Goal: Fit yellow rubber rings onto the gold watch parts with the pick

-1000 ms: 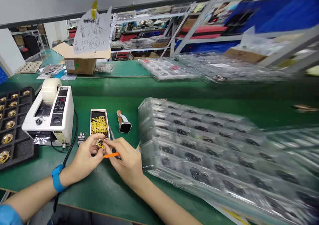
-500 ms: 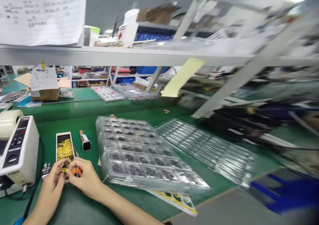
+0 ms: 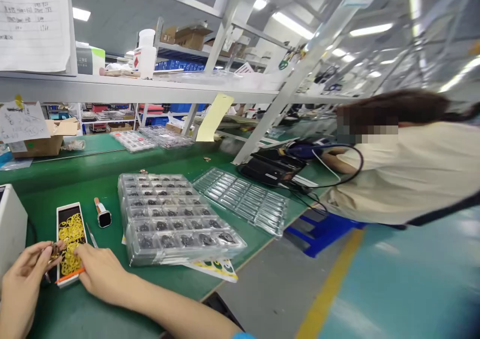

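A small gold-coloured metal piece (image 3: pixel 55 251) is sitting above the left edge of a white box (image 3: pixel 68 212), partly hidden by the left hand (image 3: pixel 26 274), whose thumb and fingers are pinching it with hardly any gap. The right hand (image 3: pixel 101 271) is gripping an orange stick (image 3: pixel 70 275) between closed fingers, the stick crossing over the near end of the box; its fingertips are reaching in among yellow rings (image 3: pixel 72 229), and whether they are holding one I cannot tell. The box is lying on the green table (image 3: pixel 93 184), and just right of it a thin metal tool (image 3: pixel 91 235) and a watch (image 3: pixel 104 219) are resting. Farther right, stacked clear trays (image 3: pixel 172 214) are holding dark parts in their compartments, a printed sheet (image 3: pixel 217 268) is poking out from underneath, and ridged clear plastic (image 3: pixel 243 199) is lying beyond them. A white machine (image 3: pixel 11 234) is standing at the left edge. At the far right a co-worker (image 3: pixel 431 169) in a pale top is leaning toward the table, a blue stool (image 3: pixel 318 234) showing below
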`<state>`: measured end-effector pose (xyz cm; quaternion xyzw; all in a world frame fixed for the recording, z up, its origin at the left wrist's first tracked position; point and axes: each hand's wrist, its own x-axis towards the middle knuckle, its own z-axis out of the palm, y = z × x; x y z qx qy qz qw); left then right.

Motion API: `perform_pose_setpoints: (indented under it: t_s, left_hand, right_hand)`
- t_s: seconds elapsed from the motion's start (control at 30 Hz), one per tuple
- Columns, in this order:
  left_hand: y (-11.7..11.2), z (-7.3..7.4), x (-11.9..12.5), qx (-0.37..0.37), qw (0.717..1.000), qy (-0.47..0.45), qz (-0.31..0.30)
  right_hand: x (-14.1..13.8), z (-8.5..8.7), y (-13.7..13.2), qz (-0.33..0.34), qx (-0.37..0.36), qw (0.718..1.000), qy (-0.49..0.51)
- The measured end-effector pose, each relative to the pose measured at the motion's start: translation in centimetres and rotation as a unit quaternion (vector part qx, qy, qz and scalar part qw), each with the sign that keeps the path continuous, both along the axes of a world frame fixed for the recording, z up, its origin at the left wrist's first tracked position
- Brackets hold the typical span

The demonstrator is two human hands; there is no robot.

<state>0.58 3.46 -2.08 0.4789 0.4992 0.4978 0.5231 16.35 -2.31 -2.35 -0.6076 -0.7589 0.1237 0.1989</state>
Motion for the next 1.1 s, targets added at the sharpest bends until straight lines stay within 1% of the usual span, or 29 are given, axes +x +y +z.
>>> perform_pose_setpoints:
  t_s: [0.07, 0.13, 0.2, 0.23, 0.27, 0.3, 0.33, 0.37, 0.43, 0.47, 0.53, 0.6, 0.7, 0.8, 0.87, 0.93, 1.0, 1.07, 1.1]
  left_hand:
    - [0.2, -0.1, 0.0, -0.008, 1.0, -0.015, -0.006]
    - [0.4, -0.4, 0.0, -0.022, 0.999, -0.024, -0.011]
    - [0.5, -0.6, -0.1, -0.037, 0.999, -0.03, -0.011]
    - [0.5, -0.6, -0.2, -0.043, 0.999, -0.031, -0.01]
    - [0.5, -0.5, -0.2, -0.047, 0.998, -0.032, -0.009]
    - [0.4, -0.4, -0.2, -0.048, 0.998, -0.034, -0.01]
    - [0.3, -0.2, -0.2, -0.047, 0.998, -0.039, -0.011]
    - [0.2, 0.0, -0.2, -0.046, 0.998, -0.044, -0.012]
    - [0.0, 0.4, -0.1, -0.047, 0.997, -0.056, -0.016]
    - [-0.1, 0.5, -0.1, -0.051, 0.997, -0.06, -0.019]
    - [-0.2, 0.6, 0.0, -0.059, 0.996, -0.059, -0.025]
    - [-0.3, 0.5, 0.0, -0.065, 0.996, -0.054, -0.033]
    - [-0.4, 0.2, 0.2, -0.071, 0.995, -0.046, -0.049]
    - [-0.6, -0.2, 0.4, -0.072, 0.994, -0.039, -0.069]
    - [-0.7, -0.3, 0.5, -0.08, 0.993, -0.029, -0.079]
    - [-0.7, -0.4, 0.5, -0.089, 0.992, -0.017, -0.092]
    - [-0.6, -0.4, 0.5, -0.088, 0.991, -0.014, -0.104]
    - [-0.6, -0.4, 0.7, -0.087, 0.99, -0.027, -0.11]
    - [-0.7, -0.4, 0.8, -0.083, 0.989, -0.039, -0.113]
  right_hand:
    - [0.1, 0.5, -1.3, 0.015, 0.05, 0.999, -0.008]
    - [1.2, 1.1, -2.8, 0.029, 0.127, 0.992, 0.002]
    - [3.9, 2.0, -4.0, 0.021, 0.193, 0.981, -0.016]
    - [5.9, 2.6, -4.4, -0.005, 0.204, 0.978, -0.041]
    - [8.3, 3.3, -4.6, -0.06, 0.191, 0.977, -0.078]
    - [11.1, 4.1, -4.7, -0.142, 0.144, 0.972, -0.119]
    - [14.0, 5.1, -4.8, -0.231, 0.083, 0.956, -0.158]
    - [17.0, 6.0, -5.0, -0.279, 0.064, 0.943, -0.17]
    - [22.3, 7.7, -5.9, -0.336, 0.033, 0.924, -0.182]
    - [24.4, 8.3, -6.6, -0.352, 0.006, 0.917, -0.186]
    - [26.9, 8.8, -8.5, -0.366, -0.057, 0.909, -0.188]
    - [27.5, 8.4, -10.7, -0.37, -0.12, 0.901, -0.191]
    - [26.1, 6.5, -13.0, -0.378, -0.175, 0.885, -0.208]
    - [24.6, 4.9, -13.7, -0.383, -0.2, 0.874, -0.224]
    - [24.2, 4.7, -13.3, -0.377, -0.208, 0.873, -0.23]
    - [24.1, 5.5, -12.6, -0.368, -0.208, 0.875, -0.237]
    - [23.8, 7.2, -11.6, -0.359, -0.191, 0.88, -0.244]
    - [22.7, 8.9, -10.6, -0.35, -0.157, 0.889, -0.251]
    - [21.7, 9.5, -10.1, -0.342, -0.13, 0.897, -0.248]
